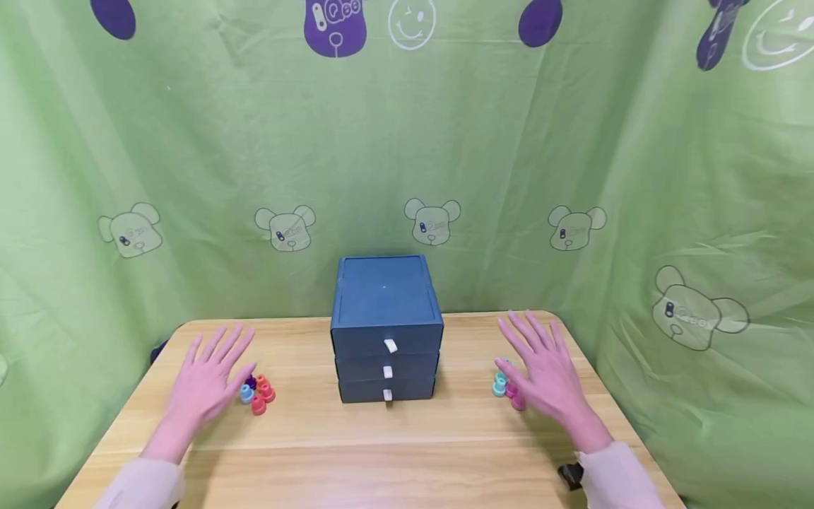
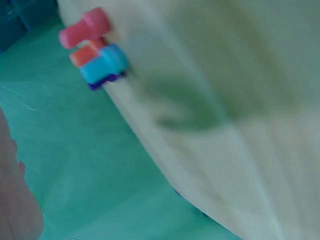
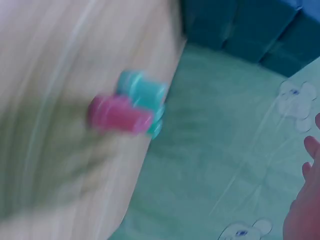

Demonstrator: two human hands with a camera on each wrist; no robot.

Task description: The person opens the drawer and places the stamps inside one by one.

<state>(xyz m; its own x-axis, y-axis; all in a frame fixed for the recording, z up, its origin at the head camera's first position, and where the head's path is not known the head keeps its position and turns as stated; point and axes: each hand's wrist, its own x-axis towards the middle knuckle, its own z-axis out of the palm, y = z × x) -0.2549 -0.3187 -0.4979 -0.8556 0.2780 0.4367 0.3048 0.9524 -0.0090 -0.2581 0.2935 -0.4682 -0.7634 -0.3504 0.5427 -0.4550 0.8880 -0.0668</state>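
Fingers spread, my left hand (image 1: 205,382) hovers over the left side of the table, holding nothing. Beside its thumb stands a cluster of small peg-shaped pieces: a red piece (image 1: 258,405), a light blue piece (image 1: 246,394), an orange one and a dark purple one. On the opposite side my right hand (image 1: 548,371) is spread out too, with nothing in it. Near its thumb are teal pieces (image 1: 499,386) and magenta pieces (image 1: 518,401), partly hidden by the hand. Between the hands sits a dark blue cabinet (image 1: 386,329) with three closed drawers and white pull tabs.
The light wooden table (image 1: 381,452) has rounded far corners. A green curtain (image 1: 483,141) printed with bear faces hangs behind it and along both sides. A small black object (image 1: 570,476) shows by the right sleeve.
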